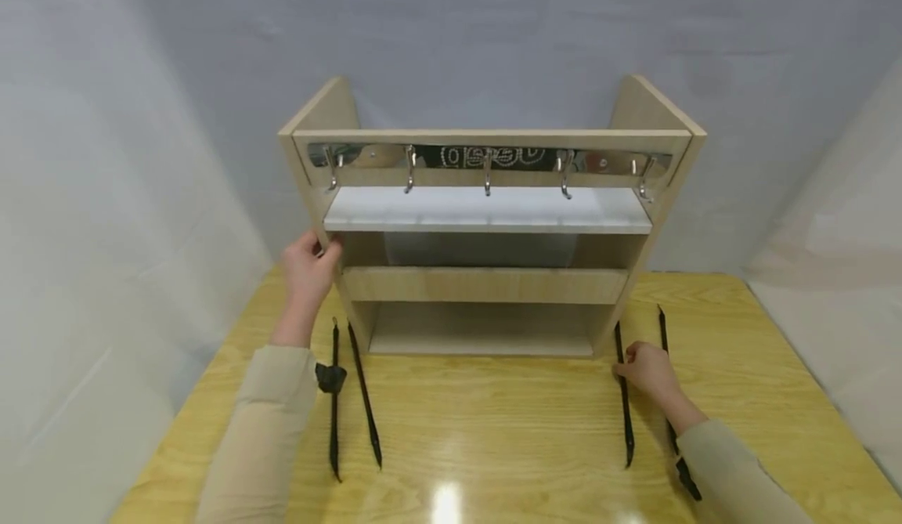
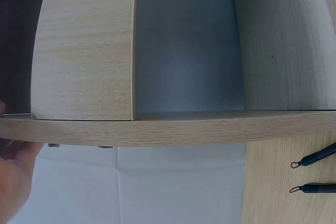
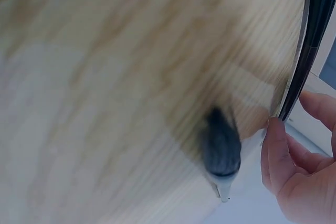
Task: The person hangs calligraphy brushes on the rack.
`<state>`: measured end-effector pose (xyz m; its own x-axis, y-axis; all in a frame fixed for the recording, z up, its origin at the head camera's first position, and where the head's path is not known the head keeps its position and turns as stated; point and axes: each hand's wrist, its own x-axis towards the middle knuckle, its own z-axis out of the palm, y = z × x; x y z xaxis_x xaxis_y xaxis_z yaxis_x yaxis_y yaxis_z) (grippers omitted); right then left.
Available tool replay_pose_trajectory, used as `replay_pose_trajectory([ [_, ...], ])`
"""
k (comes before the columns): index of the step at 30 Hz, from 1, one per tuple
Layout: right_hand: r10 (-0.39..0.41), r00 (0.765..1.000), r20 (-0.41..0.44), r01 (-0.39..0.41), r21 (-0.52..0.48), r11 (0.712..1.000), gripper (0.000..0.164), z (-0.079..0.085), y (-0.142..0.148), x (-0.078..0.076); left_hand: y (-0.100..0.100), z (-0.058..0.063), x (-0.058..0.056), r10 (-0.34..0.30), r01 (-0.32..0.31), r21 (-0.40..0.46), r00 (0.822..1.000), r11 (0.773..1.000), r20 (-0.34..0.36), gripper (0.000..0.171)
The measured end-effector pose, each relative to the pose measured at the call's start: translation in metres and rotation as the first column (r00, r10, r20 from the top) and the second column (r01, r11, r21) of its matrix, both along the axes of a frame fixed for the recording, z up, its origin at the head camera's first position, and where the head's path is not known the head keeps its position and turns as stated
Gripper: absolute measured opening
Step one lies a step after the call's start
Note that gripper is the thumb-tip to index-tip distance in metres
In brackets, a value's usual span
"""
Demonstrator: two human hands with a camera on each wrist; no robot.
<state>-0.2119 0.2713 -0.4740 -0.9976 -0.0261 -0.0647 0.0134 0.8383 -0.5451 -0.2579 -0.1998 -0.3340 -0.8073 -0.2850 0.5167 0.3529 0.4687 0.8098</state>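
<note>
A pale wooden shelf rack (image 1: 486,285) with a row of metal hooks stands on the table. My left hand (image 1: 310,265) grips the front edge of its left side panel (image 2: 173,130), thumb on the inner side. My right hand (image 1: 650,369) is low by the rack's right foot, pinching a slim black calligraphy brush (image 1: 625,422) between thumb and fingers. In the right wrist view, the fingertips close around the dark handle (image 3: 296,85). Just right of that brush lies a second black brush (image 1: 665,336), partly covered by my right hand and sleeve.
Two more black brushes, one (image 1: 334,422) with a dark scrap (image 1: 330,377) across it and one (image 1: 365,399) beside it, lie left of the rack's foot. Small loops top their handles. White cloth (image 1: 486,30) hangs behind the wooden table (image 1: 486,414).
</note>
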Motion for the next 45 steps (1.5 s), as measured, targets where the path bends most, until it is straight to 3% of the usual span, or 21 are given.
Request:
replay_pose_trajectory([
  [3, 0.006, 1.000, -0.002, -0.006, 0.012, 1.000, 0.042, -0.001, 0.001, -0.002, 0.003, 0.000, 0.000, -0.006, 0.006, 0.006, 1.000, 1.000, -0.024, 0.015],
  [10, -0.001, 1.000, 0.002, 0.001, 0.031, 1.000, 0.035, -0.004, 0.002, -0.005, 0.005, 0.001, 0.001, -0.011, 0.011, 0.011, 1.000, 1.000, 0.007, 0.017],
  [16, -0.021, 0.999, 0.030, 0.021, 0.024, 0.999, 0.031, -0.004, 0.003, -0.007, 0.005, -0.001, 0.000, -0.001, 0.001, 0.004, 1.000, 1.000, -0.010, 0.017],
  [34, -0.034, 0.999, 0.035, 0.035, -0.050, 0.998, 0.038, 0.001, 0.010, -0.002, 0.009, -0.002, 0.000, 0.002, -0.003, -0.027, 1.000, 1.000, -0.021, 0.018],
  [39, -0.063, 0.998, 0.007, 0.063, -0.102, 0.993, 0.038, 0.011, 0.010, 0.002, 0.009, -0.002, -0.002, -0.016, 0.017, 0.005, 1.000, 1.000, -0.023, 0.018],
  [45, -0.105, 0.992, -0.071, 0.090, -0.185, 0.979, 0.034, 0.020, 0.010, 0.010, 0.005, -0.008, 0.001, -0.079, 0.079, 0.105, 0.997, 0.991, -0.002, 0.017],
])
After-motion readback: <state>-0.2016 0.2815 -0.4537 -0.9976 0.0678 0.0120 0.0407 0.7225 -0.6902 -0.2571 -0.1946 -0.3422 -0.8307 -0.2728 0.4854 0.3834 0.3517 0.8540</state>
